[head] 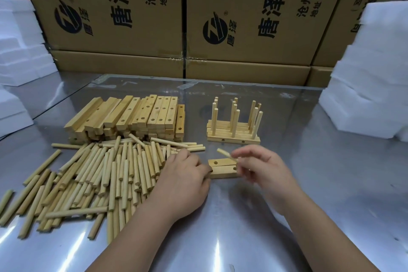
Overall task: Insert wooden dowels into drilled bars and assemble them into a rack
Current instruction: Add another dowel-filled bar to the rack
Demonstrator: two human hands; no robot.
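Right hand (258, 165): your thumb and fingertips pinch one dowel (225, 153) by its lower end. It tilts up to the left, probably so you can steer the tip into a hole.
Bar (223, 174): it lies flat on the metal table (320, 194) between your hands, holes facing up to take the dowel.
Left hand (185, 176): it touches the bar's left end, seemingly bracing it. Your fingers curl toward the pile, and I cannot tell whether they hold anything.
Dowel pile (99, 174): it lies loose on your left, just beside that hand for quick picking.
Stack of bars (132, 117): the drilled blanks sit behind the pile.
Finished pieces (234, 132): these bars have upright dowels and are parked beyond the work, apart from it.
Backdrop: cardboard boxes (132, 17) with white foam blocks (364, 84) beside them.
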